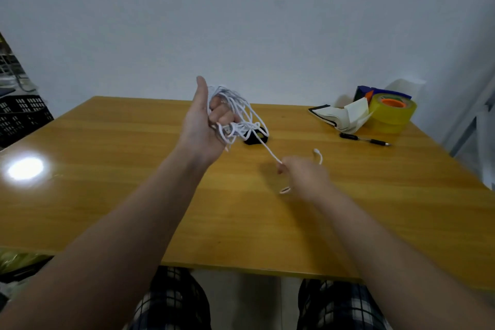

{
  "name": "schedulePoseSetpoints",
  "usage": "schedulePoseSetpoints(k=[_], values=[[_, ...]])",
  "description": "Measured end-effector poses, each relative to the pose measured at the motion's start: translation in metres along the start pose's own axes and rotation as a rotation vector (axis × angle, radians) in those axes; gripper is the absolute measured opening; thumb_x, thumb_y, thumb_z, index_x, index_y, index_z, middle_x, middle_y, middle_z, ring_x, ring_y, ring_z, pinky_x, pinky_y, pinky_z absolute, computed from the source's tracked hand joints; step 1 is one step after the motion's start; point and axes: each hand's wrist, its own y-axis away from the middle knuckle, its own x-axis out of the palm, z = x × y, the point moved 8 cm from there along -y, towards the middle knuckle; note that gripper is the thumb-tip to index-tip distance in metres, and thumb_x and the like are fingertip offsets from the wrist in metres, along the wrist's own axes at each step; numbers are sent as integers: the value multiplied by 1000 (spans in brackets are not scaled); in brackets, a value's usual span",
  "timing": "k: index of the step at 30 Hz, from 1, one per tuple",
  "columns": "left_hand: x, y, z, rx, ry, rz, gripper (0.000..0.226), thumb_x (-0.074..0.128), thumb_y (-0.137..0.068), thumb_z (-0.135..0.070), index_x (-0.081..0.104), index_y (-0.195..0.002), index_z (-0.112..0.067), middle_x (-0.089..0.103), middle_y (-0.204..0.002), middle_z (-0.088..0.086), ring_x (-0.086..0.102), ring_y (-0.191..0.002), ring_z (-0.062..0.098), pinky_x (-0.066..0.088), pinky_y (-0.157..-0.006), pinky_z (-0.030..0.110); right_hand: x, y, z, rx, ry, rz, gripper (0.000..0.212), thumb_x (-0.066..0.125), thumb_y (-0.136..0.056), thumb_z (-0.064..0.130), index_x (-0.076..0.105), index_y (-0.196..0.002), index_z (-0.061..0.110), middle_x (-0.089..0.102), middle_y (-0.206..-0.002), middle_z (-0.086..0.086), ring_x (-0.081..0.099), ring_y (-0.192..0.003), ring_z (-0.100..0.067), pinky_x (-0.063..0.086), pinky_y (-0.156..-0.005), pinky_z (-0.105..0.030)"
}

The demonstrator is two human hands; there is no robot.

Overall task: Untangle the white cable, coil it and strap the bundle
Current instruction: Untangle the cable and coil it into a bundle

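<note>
Cable (241,107), thin and limp, bunches in our left hand (203,128), fingers (221,114) curled round it, above the counter (107,182) toward its far edge; our right hand (305,173) pinches one taut strand. Likely light, snag-prone: we'd grip beside the knot (251,126).

The left hand (204,128) is up in the middle of the frame, above the bench (107,182). Its fingers curl round a messy bunch of white cable (242,107). One strand runs down to the right hand (305,175), which pinches it. At the upper right lie a yellow tape roll (392,115), some papers (348,118) and a pen (364,139).
</note>
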Motion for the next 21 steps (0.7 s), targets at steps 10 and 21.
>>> schedulePoseSetpoints(k=[10,21], values=[[-43,-20,-9,122,-848,-293,50,39,-101,-31,64,-65,-8,59,-57,1,55,-59,17,43,-74,34,-21,33,53,-374,-551,-59,29,51,-94,6,59,-122,9,40,-89,6,59,-70,-17,52,-47,-21],[-8,-1,49,239,-2137,303,50,28,-96,-54,51,-105,-11,60,-110,8,53,-105,28,39,-85,37,-51,21,44,-196,-484,29,14,61,-89,13,70,-99,12,59,-59,13,49,-41,9,33,-42,-8]])
